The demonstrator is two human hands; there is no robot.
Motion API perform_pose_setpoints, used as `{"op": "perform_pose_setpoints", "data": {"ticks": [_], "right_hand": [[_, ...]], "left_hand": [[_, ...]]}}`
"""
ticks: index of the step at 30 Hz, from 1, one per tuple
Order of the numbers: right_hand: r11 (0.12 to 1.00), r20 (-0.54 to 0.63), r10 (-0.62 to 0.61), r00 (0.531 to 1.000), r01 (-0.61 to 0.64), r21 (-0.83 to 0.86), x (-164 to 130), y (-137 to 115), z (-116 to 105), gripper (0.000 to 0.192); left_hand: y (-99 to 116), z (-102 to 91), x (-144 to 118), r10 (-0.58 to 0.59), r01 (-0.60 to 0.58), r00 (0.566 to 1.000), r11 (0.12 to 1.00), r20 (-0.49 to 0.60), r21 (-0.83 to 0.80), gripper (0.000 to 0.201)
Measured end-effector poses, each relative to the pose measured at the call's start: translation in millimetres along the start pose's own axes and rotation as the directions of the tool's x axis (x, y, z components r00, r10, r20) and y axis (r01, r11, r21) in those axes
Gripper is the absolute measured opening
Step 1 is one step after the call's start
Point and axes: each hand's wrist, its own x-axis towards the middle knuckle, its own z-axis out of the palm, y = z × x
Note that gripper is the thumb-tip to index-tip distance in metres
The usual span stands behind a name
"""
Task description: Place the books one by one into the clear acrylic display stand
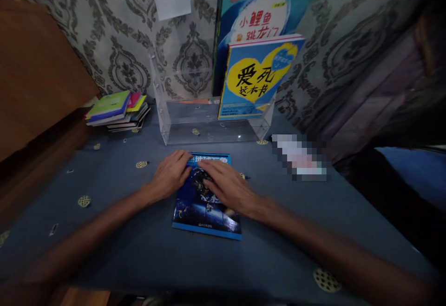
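Flat near the middle of the blue-clothed tabletop [146, 250]: dark blue glossy paperback book [205, 208]. Pressed on its cover, fingers spread, clamped on nothing: left hand [170, 174], right hand [228, 185].

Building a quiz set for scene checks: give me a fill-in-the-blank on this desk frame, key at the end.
1. Both hands, left hand and right hand, rest flat on a dark blue ____ lying on the table.
2. The book with the yellow heart stands in a clear ____ rack.
3. The stack of books lies to the rack's ____.

Missing words: book; acrylic; left
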Motion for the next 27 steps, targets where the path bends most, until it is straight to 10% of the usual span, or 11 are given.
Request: {"op": "perform_pose_setpoints", "data": {"ticks": [7, 15, 27], "right_hand": [[0.999, 0.208, 0.040, 0.977, -0.034, -0.031, 6, 14, 11, 0.054], [0.975, 0.069, 0.222, 0.973, -0.219, -0.043, -15, 56, -7, 0.052], [0.916, -0.080, 0.343, 0.936, -0.315, 0.248, -25, 34, -24, 0.038]], "left_hand": [[-5, 21.4, -4, 0.050, -0.048, 0.998, 0.998, -0.043, 0.048, 0.032], [-8, 17.8, -4, 0.050, -0.051, 0.999, 0.996, 0.015, 0.075, 0.035], [20, -11.1, 25, 0.015, -0.089, 0.973, 0.944, 0.229, 0.316, 0.029]]}}
